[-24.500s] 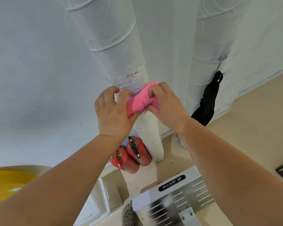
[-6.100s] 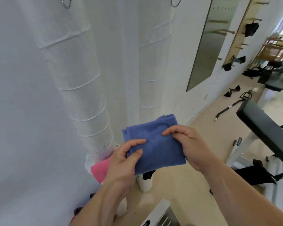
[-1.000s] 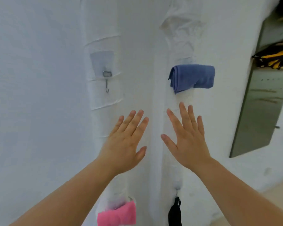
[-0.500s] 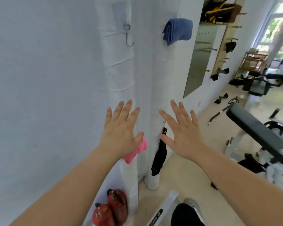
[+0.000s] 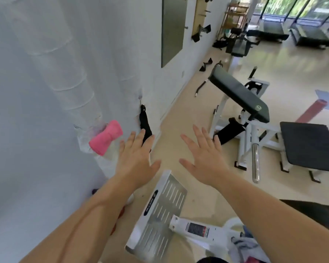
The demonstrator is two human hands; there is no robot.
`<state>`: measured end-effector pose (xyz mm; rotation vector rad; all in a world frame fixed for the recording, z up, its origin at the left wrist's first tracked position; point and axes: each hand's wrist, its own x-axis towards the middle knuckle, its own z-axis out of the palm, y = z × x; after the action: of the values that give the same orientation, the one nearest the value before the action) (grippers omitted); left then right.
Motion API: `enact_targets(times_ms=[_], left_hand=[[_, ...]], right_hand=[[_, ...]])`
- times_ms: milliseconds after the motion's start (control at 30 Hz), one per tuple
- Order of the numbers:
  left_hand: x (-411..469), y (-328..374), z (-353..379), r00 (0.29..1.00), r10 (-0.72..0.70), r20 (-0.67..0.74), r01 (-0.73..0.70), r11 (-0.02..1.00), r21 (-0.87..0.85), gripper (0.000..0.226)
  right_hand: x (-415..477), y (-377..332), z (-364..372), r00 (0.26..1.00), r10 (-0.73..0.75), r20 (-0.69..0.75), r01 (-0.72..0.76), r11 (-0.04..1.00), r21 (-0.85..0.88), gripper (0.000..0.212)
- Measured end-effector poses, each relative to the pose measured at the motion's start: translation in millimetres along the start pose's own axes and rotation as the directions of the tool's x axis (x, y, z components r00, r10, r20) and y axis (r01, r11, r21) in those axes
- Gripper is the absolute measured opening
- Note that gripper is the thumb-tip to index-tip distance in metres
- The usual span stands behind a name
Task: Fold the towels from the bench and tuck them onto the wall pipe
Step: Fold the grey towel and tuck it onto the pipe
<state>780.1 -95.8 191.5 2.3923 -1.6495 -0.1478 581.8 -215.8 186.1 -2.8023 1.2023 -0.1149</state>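
A folded pink towel (image 5: 106, 137) sits tucked against the nearer white wrapped wall pipe (image 5: 78, 78), low on the left. My left hand (image 5: 137, 158) hovers just right of it with fingers straight and spread, holding nothing. My right hand (image 5: 203, 158) is held out beside it over the floor, also flat and empty. A second wrapped pipe (image 5: 129, 73) stands behind, with a black strap (image 5: 145, 124) hanging from it. The blue towel is out of view above. Crumpled cloths (image 5: 243, 243) lie at the bottom right edge.
A perforated metal footplate (image 5: 160, 213) on a white machine arm lies on the floor under my forearms. A black padded bench (image 5: 241, 95) on a white frame and a flat black pad (image 5: 311, 147) stand to the right. Gym machines fill the far room.
My view has swung down and to the right, away from the pipes' upper part. The blue towel has left the frame. Both hands have stayed flat and empty, lowering with the view.
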Motion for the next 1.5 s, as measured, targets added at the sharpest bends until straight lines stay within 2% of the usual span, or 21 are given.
enact_targets(times_ms=[100,167,267,433,667,867,933,1067,1200,1333,1400,1500], left_hand=[[-0.8,26.9,46.3,0.998,0.026,0.056,-0.025,1.0,-0.012,0.08],[-4.2,53.8,79.4,0.988,0.068,0.142,-0.067,0.998,-0.014,0.079],[-16.8,110.8,126.0,0.949,0.14,0.284,-0.141,0.99,-0.02,0.08],[-57.1,221.3,197.5,0.867,0.23,0.442,-0.235,0.971,-0.043,0.085],[-123.8,362.8,270.2,0.747,0.265,0.61,-0.212,0.964,-0.159,0.075],[-157.2,434.0,319.2,0.631,0.309,0.712,-0.209,0.951,-0.227,0.072],[-159.2,444.7,333.5,0.602,0.316,0.733,-0.216,0.949,-0.231,0.075],[-158.0,452.7,358.7,0.555,0.303,0.775,-0.244,0.95,-0.196,0.081],[-162.4,458.8,370.2,0.543,0.302,0.784,-0.235,0.951,-0.203,0.081],[-173.0,468.0,375.1,0.53,0.331,0.781,-0.223,0.943,-0.248,0.082],[-178.3,470.4,374.6,0.549,0.35,0.759,-0.222,0.937,-0.271,0.081],[-183.1,475.5,369.1,0.631,0.357,0.689,-0.189,0.932,-0.31,0.067]], right_hand=[[-36.8,34.9,37.1,0.99,0.102,0.094,-0.106,0.994,0.035,0.072],[-72.2,62.8,63.0,0.97,0.173,0.173,-0.182,0.983,0.035,0.072],[-131.8,114.0,92.5,0.929,0.273,0.25,-0.285,0.959,0.012,0.073],[-234.7,207.2,118.9,0.839,0.449,0.306,-0.485,0.873,0.05,0.073],[-379.0,308.9,154.4,0.735,0.552,0.394,-0.616,0.787,0.046,0.072],[-450.0,338.2,199.6,0.665,0.542,0.514,-0.673,0.734,0.096,0.076],[-463.5,339.0,207.6,0.682,0.55,0.481,-0.685,0.712,0.156,0.068],[-482.1,343.2,217.1,0.728,0.606,0.321,-0.683,0.686,0.252,0.048],[-492.5,345.9,220.8,0.774,0.592,0.224,-0.633,0.724,0.274,0.032],[-491.0,348.9,214.4,0.754,0.616,0.228,-0.652,0.662,0.37,0.034],[-486.7,349.5,203.6,0.722,0.654,0.224,-0.679,0.61,0.408,0.026],[-477.6,348.1,180.9,0.685,0.708,0.172,-0.676,0.53,0.512,0.021]])
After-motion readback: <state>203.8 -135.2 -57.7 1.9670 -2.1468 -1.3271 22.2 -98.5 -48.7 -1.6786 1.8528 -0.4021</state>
